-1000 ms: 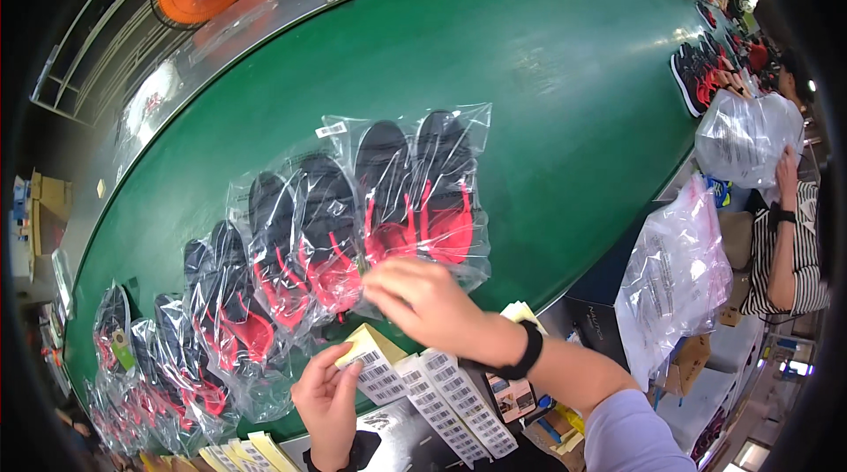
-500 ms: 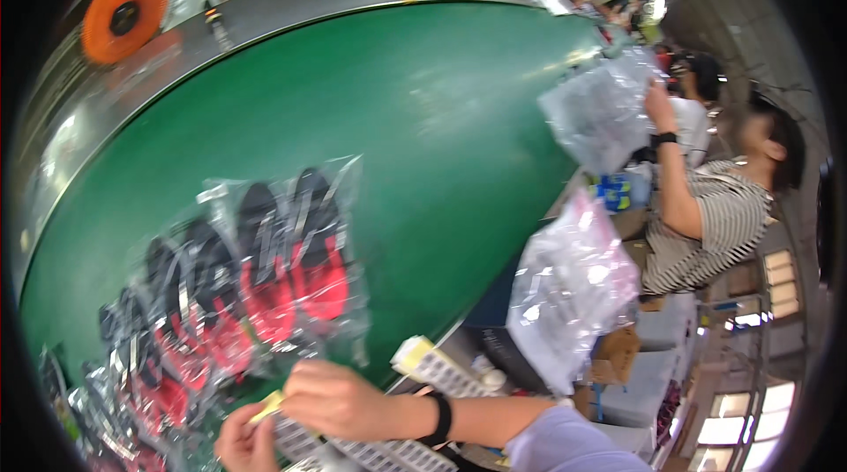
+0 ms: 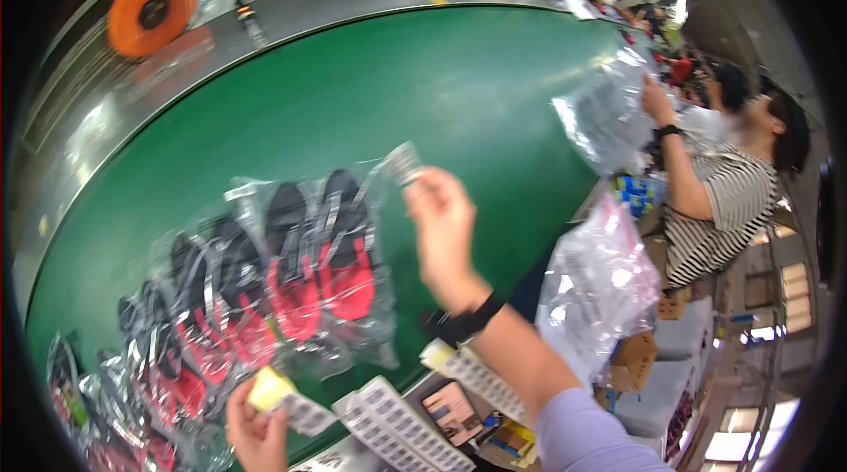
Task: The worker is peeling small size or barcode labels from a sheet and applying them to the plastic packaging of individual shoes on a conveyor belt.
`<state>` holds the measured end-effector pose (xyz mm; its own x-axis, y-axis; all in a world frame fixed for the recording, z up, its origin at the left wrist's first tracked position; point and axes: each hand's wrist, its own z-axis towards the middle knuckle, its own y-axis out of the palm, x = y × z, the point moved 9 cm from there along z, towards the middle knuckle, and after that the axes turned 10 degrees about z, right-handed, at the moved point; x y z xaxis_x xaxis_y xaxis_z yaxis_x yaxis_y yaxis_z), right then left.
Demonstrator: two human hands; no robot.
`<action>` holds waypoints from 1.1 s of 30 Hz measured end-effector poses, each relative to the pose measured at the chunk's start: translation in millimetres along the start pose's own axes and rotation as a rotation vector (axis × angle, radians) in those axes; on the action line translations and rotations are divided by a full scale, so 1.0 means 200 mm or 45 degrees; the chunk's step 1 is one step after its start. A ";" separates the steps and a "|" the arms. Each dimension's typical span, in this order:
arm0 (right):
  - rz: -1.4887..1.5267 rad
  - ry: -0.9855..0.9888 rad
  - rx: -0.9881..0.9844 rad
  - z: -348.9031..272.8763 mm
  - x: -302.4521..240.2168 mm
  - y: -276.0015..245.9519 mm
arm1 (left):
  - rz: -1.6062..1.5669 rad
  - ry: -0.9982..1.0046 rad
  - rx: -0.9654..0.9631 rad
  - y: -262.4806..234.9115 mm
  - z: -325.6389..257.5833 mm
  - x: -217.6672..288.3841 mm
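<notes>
Head view shows the left hand (image 3: 256,428) lowest in frame, its grip clenched on a strip of stickers (image 3: 287,400) with a yellow end. Beyond it, bagged black-and-red shoe pairs (image 3: 291,273) overlap on the green tabletop (image 3: 423,84). The right hand (image 3: 445,234) hovers beside them, fingers pinching a small sticker (image 3: 403,163). Farther off, a person in a striped shirt (image 3: 723,207) lifts a clear bag (image 3: 604,115).

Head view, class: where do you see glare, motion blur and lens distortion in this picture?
Head view: glare glints on the clear bags of insoles and the hanging bags; the right hand and the small sticker in its fingers smear with motion; the green belt bows toward the dark rim.
</notes>
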<state>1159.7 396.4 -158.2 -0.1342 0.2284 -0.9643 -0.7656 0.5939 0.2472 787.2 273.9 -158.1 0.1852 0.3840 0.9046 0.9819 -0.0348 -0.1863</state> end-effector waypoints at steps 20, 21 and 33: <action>-0.327 0.571 -0.225 0.46 0.66 -0.28 | -0.056 -0.133 -0.012 0.11 0.00 -0.08; -0.262 0.577 -0.200 0.51 0.64 -0.27 | -0.062 -0.139 -0.012 0.11 0.00 -0.09; -0.365 0.724 -0.327 0.48 0.88 -0.14 | -0.017 -0.117 -0.013 0.14 0.02 -0.08</action>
<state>1218.7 494.1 -325.0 -0.1598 -0.3923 -0.9059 -0.9356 0.3528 0.0123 812.4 270.2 -178.9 0.1681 0.4674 0.8679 0.9847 -0.0385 -0.1700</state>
